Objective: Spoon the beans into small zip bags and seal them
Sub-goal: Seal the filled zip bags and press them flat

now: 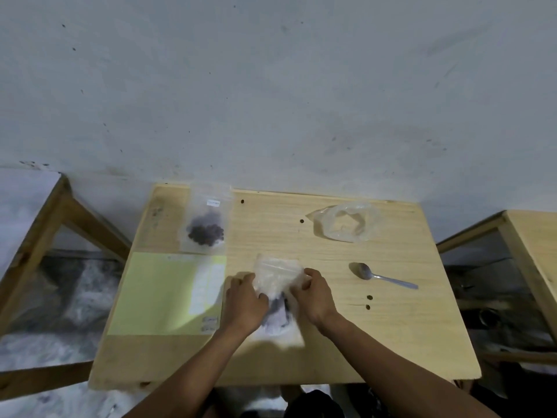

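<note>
My left hand point(245, 300) and my right hand point(315, 297) both grip a small zip bag point(278, 279) near the centre of the wooden surface point(391, 342), fingers curled on its left and right edges just below the top. The bag is blurred; a dark mass of beans point(278, 307) shows through its lower half, between my two hands. Whether its zip strip is closed, I cannot tell. At 11 o'clock from my hands a second zip bag point(206, 218) lies flat near the far edge, with dark beans gathered in its lower part and a small white label near its top. At 1 o'clock lies a crumpled clear plastic bag point(343, 221), its mouth gaping. At 3 o'clock a metal spoon point(381, 276) rests on the surface, well apart from my right hand, bowl toward the left. At 9 o'clock a pale yellow sheet point(156, 294) lies flat, touching my left hand's side of the work area. Three stray beans point(369, 297) lie loose below the spoon.
</note>
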